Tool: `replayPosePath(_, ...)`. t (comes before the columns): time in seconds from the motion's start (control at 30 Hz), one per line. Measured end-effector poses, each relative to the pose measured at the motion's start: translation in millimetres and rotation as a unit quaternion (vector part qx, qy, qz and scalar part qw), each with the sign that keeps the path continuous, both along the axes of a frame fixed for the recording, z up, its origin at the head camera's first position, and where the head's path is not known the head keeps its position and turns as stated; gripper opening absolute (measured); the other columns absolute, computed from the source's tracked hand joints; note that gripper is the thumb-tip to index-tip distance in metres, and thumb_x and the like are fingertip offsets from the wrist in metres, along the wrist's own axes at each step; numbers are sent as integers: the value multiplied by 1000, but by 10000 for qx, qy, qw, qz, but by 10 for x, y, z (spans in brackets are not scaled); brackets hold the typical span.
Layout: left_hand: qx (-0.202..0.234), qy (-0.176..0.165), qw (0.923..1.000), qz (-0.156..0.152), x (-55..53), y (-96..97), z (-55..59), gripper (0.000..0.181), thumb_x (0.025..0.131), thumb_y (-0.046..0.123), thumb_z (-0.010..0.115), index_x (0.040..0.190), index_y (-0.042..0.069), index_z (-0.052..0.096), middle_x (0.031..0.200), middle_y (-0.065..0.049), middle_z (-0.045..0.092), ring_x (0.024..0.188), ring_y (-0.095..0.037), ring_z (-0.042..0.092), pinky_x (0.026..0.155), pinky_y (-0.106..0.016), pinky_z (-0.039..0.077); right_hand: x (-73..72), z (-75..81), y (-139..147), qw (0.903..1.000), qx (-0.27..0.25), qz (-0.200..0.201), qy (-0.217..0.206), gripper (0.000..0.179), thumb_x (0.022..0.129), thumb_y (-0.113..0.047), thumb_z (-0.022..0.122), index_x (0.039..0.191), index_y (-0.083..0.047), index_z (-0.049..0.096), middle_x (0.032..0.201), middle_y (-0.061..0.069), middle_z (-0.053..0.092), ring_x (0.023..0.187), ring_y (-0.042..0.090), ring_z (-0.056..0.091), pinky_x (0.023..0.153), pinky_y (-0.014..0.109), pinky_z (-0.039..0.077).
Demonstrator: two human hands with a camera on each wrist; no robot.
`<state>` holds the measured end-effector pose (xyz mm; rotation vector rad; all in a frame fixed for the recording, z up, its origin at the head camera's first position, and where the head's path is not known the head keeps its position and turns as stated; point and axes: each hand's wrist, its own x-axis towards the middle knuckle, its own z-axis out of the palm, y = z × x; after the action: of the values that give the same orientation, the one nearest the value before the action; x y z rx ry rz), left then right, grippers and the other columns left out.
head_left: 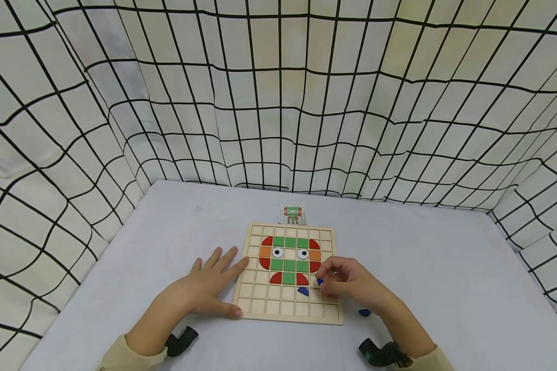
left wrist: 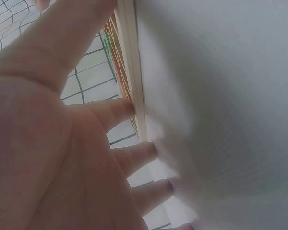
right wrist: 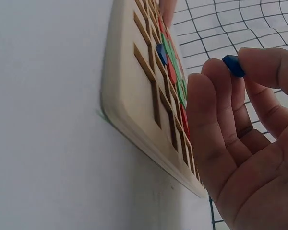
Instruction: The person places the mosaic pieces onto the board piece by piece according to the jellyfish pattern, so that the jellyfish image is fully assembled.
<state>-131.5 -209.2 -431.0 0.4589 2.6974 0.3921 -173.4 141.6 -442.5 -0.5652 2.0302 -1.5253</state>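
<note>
A wooden grid board (head_left: 260, 305) lies on the white table, with red, green and orange tiles and two eye discs (head_left: 277, 252) set in its squares. My left hand (head_left: 209, 288) is spread flat at the board's left edge; the thumb and index fingertips touch the frame. Over the board's right side, my right hand (head_left: 350, 281) pinches a small blue piece (right wrist: 234, 65) between thumb and fingers. Another blue piece (head_left: 303, 291) lies on the board under the lower red tile, slightly tilted. A further blue piece (head_left: 364, 313) rests on the table below the right hand.
Behind the board lies a small pattern card (head_left: 292, 213) with a similar tile figure. Black netting (head_left: 280, 108) over white sheets walls the table at the back and sides. Dark straps with camera mounts (head_left: 182, 341) sit at both wrists.
</note>
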Motion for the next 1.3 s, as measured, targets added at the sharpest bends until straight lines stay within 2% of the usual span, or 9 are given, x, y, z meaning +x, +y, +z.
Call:
replayPosePath(0.23,-6,4,10000,9,5,5,8,111,69,69,77,158,21,30,167,-14,12,151,-47,5,110,-77,10,54,-80,-117,9984,252,211,471,13,89,-9,72,101,-7,67,87,8,63,75,15,58,66,25,53)
replayPosePath(0.4,-5,22,10000,11,9,6,9,111,69,69,77,158,21,30,167,-14,13,151,-47,5,110,-77,10,114,-94,-204,9944,729,189,744,11,88,-10,73,97,-15,69,88,3,63,77,17,58,65,23,49)
replayPosePath(0.63,-5,38,10000,8,7,-2,-3,111,69,69,76,158,21,30,167,-15,13,151,-47,5,110,-77,10,181,-93,-306,9844,1393,216,1050,13,85,-15,76,91,-24,69,80,-4,62,71,13,57,60,23,48)
replayPosePath(0.93,14,-5,10000,-10,-5,-3,-10,111,71,68,76,159,22,29,167,-14,12,152,-46,4,110,-77,9,228,-76,-346,9776,1607,226,1341,13,85,-14,78,91,-21,69,75,-7,60,69,9,56,60,22,47)
replayPosePath(1.3,25,-3,10000,-10,-4,-7,-9,111,70,68,76,158,21,29,167,-15,12,151,-47,5,110,-77,9,256,-36,-373,9715,1730,422,1566,13,84,-16,79,90,-22,68,69,-8,58,63,5,53,56,21,44)
